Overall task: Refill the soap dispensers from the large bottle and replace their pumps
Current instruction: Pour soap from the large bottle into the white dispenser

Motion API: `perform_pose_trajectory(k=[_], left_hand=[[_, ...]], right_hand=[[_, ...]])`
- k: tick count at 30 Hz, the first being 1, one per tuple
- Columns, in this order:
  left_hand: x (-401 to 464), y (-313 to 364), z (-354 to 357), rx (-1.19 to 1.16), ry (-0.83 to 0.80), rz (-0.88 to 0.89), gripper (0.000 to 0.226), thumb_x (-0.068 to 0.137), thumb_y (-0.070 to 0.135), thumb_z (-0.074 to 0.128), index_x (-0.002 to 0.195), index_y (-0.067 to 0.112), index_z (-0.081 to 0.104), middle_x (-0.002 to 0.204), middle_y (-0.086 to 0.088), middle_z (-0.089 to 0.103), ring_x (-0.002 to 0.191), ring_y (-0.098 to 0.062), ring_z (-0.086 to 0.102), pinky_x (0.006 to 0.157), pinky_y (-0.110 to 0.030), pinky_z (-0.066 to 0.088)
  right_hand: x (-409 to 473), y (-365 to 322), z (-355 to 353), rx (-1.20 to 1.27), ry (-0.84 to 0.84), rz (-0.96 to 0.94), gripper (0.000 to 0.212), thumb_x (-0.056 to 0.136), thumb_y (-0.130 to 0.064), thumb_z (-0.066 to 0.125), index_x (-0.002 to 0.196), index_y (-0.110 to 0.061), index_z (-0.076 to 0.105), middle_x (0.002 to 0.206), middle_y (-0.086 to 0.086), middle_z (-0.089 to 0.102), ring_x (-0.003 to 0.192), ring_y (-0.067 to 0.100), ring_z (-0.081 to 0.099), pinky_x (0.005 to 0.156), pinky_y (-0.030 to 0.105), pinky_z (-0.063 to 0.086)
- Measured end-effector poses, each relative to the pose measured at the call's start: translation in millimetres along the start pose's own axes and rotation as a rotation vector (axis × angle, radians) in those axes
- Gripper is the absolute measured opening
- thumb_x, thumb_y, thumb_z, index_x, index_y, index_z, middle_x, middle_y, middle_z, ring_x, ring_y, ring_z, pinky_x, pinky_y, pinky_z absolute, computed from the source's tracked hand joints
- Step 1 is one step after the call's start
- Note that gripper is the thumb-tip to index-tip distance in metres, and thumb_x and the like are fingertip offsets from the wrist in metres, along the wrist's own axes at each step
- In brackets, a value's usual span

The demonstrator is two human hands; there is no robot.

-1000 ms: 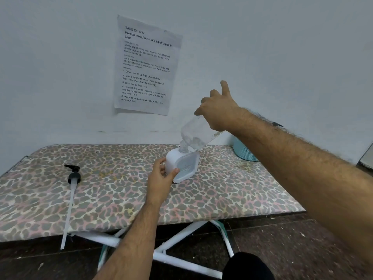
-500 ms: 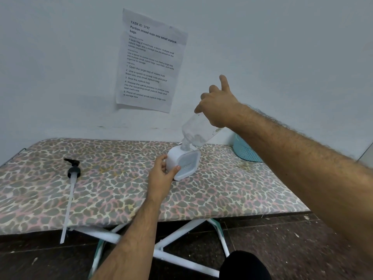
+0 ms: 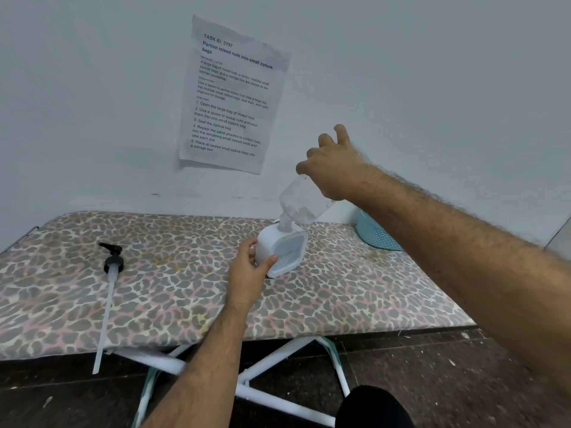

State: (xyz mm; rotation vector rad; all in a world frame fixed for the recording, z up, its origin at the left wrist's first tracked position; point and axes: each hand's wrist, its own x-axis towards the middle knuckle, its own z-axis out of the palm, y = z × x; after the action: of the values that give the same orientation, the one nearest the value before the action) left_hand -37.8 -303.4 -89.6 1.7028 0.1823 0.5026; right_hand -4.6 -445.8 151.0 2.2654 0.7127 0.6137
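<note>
A person tipped a clear bottle (image 3: 304, 200) over a white soap dispenser (image 3: 279, 250) on a table (image 3: 160, 285).

The right hand (image 3: 332, 168) held the fat end of the bottle up high, fingers curled round it, with one finger sticking up. The bottle's neck pointed down and met the top of the dispenser. The left hand (image 3: 248, 268) gripped the dispenser's side, thumb in front and fingers behind. The dispenser stood near the middle of the spotted table. A black pump (image 3: 112, 262) with a long white tube lay flat, well apart to the left. A paper sheet (image 3: 230, 97) hung on the wall. A blue basket (image 3: 375, 234) sat behind the right arm.
</note>
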Motion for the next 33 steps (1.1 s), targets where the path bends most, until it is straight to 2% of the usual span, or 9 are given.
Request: perform_pose_trajectory(k=[3,7,11,17,28,33], left_hand=[[-0.7,0.8,0.0,0.005,0.001,0.001,0.058,0.086,0.029,0.074,0.137,0.022,0.047,0.106,0.009,0.057,0.091,-0.003,0.057,0.067,-0.021,0.051],[-1.0,1.7,-0.2,0.015,0.001,0.001,0.057,0.087,0.029,0.073,0.137,0.022,0.047,0.111,0.006,0.058,0.092,-0.006,0.057,0.069,-0.022,0.051],[-1.7,2.9,0.0,0.018,0.0,0.001,0.056,0.087,0.027,0.073,0.137,0.021,0.047,0.104,0.011,0.056,0.088,0.005,0.054,0.064,-0.017,0.047],[-2.2,2.7,-0.6,0.008,-0.01,0.005,0.056,0.087,0.028,0.073,0.136,0.022,0.047,0.111,0.006,0.059,0.091,0.005,0.055,0.07,-0.027,0.055],[-2.8,4.2,-1.0,0.001,-0.012,0.007,0.056,0.087,0.028,0.073,0.137,0.022,0.047,0.109,0.007,0.057,0.09,0.004,0.055,0.064,-0.017,0.048],[-2.7,3.9,-0.7,-0.005,-0.012,0.001,0.056,0.087,0.027,0.073,0.137,0.022,0.047,0.109,0.007,0.057,0.09,0.005,0.055,0.063,-0.016,0.048]], right_hand=[[-1.4,-1.6,0.8,-0.002,0.015,0.001,0.046,0.089,-0.008,0.058,0.13,-0.03,0.056,0.117,0.002,0.06,0.124,0.031,0.043,0.113,0.062,0.009],[-2.3,-1.8,1.9,0.004,0.014,0.0,0.048,0.091,-0.01,0.057,0.135,-0.03,0.052,0.119,0.001,0.06,0.125,0.031,0.043,0.114,0.064,0.005],[-3.1,-0.6,3.6,-0.005,-0.002,-0.004,0.051,0.093,-0.012,0.055,0.138,-0.035,0.05,0.123,0.001,0.058,0.127,0.032,0.042,0.114,0.065,0.004],[-0.8,0.6,1.1,-0.001,0.006,-0.012,0.053,0.093,-0.011,0.056,0.138,-0.04,0.051,0.128,0.002,0.056,0.129,0.03,0.04,0.114,0.065,0.0],[4.8,-6.3,-5.9,-0.043,0.0,-0.02,0.045,0.097,-0.017,0.053,0.137,-0.038,0.053,0.128,0.002,0.056,0.129,0.03,0.04,0.114,0.066,-0.001],[5.8,-7.9,-10.4,-0.067,0.005,-0.038,0.04,0.097,-0.016,0.052,0.132,-0.034,0.057,0.12,0.002,0.059,0.126,0.031,0.042,0.114,0.066,0.001]])
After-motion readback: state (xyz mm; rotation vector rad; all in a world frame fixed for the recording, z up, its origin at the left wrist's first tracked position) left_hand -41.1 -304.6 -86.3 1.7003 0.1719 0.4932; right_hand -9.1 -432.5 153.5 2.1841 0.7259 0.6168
